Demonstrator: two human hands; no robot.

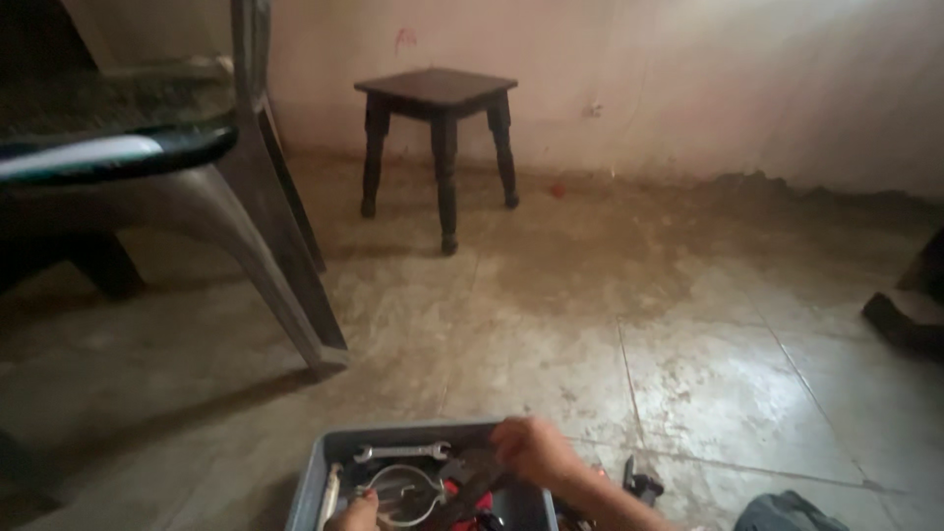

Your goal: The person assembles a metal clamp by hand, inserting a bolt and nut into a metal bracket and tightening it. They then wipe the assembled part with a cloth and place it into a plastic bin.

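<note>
Straight ahead of the right hand (pixel 536 452), far off by the wall (pixel 737 79), a small dark wooden stool (pixel 438 98) stands upright on four turned legs. There's a red smudge (pixel 405 37) on the wall just above it, and a red speck (pixel 558 190) on the ground beside it. Ahead and outward of the left hand (pixel 356 511), a grey plastic chair (pixel 285 285) plants one leg on the stained tiled floor (pixel 708 374). Just beyond the right hand's far side, a small dark tool (pixel 641 482) lies on the tiles, with blue-grey cloth (pixel 787 511) past that. Well off to that side, a dark shape (pixel 905 324), too blurred to name.
</note>
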